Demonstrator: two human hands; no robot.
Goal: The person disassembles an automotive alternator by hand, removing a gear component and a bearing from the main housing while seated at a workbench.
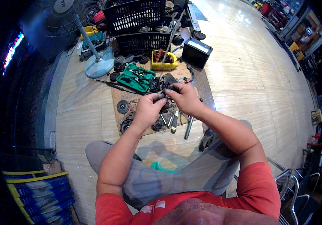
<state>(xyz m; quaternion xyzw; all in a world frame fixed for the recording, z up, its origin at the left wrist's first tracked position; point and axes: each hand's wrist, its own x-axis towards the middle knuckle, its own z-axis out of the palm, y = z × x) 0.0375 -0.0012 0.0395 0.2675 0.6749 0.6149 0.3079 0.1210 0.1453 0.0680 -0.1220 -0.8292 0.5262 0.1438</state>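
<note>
Head: left hand (149, 109) lower, fingertips bunched at small dark part (164, 95), can't tell if clamped; part sits mid cardboard sheet (116, 95), long axis unreadable; right hand (185, 98) beyond it, about equally near, fingers curled, grip hidden.

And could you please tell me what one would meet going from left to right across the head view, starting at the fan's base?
Fan's base, round black disc, left hand, yellow-and-black tool, grey metal tube.
</note>
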